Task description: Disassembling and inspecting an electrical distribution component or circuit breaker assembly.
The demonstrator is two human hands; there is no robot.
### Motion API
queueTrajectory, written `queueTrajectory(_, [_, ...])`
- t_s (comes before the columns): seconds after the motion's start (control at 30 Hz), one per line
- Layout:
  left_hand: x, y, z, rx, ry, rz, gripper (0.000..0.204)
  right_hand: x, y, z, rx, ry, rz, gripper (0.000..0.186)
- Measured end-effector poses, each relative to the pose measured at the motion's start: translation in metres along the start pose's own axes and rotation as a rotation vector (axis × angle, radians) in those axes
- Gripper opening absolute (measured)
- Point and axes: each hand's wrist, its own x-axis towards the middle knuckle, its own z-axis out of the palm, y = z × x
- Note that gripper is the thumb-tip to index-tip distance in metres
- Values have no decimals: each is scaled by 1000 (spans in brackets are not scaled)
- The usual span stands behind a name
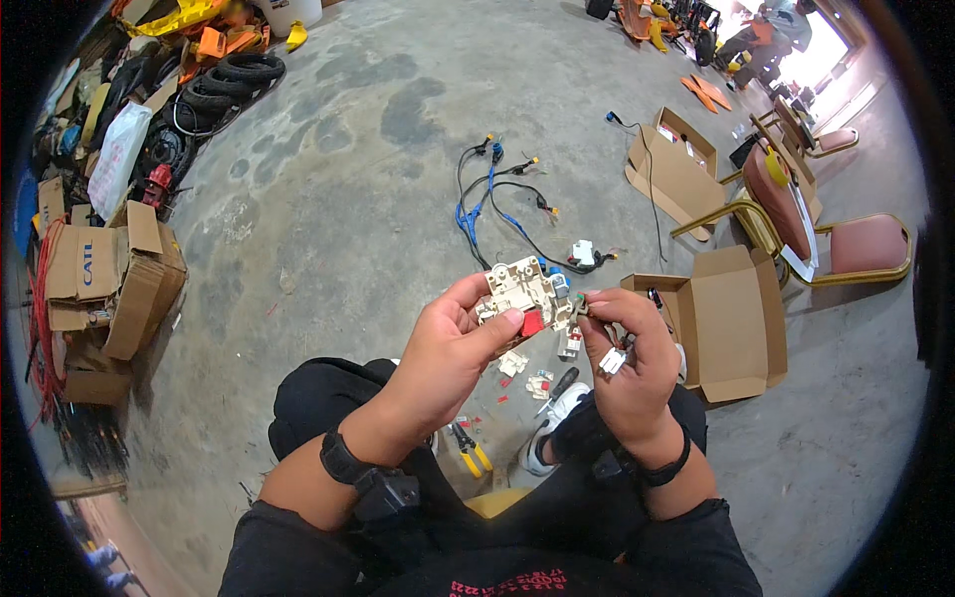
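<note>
My left hand (450,336) is closed round a cream plastic housing (519,283), its thumb beside a red piece (533,321) on the near side. Blue parts (558,284) show at the housing's right edge. My right hand (642,363) pinches a small greenish-grey piece (581,306) just right of the housing; what kind of piece it is cannot be made out. A white connector (611,360) sits among that hand's lower fingers. Between the hands shows a small white block with red (570,343). On the floor below lie white plastic pieces (538,384), a screwdriver (565,380) and yellow-handled pliers (472,453).
A black and blue wiring harness (474,221) and a white part (582,252) lie ahead on the floor. Open cardboard boxes (741,328) and chairs (865,249) stand right. Tires (214,90) and a carton (144,284) are left. Another person (781,35) is far right.
</note>
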Motion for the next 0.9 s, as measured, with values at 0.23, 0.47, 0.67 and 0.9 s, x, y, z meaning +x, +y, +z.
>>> queueTrajectory(0.23, [0,1,0,130,-26,-37,46,3,-1,2,-4,73,-46,29])
queueTrajectory(0.47, [-2,-2,2,268,-97,-7,45,4,-1,5,-54,71,-100,30])
queueTrajectory(0.67, [-3,0,2,331,-108,-25,46,5,-2,5,-111,31,-144,31])
queueTrajectory(0.9, [-2,-2,1,377,-81,-39,45,6,-4,4,-177,-12,-189,34])
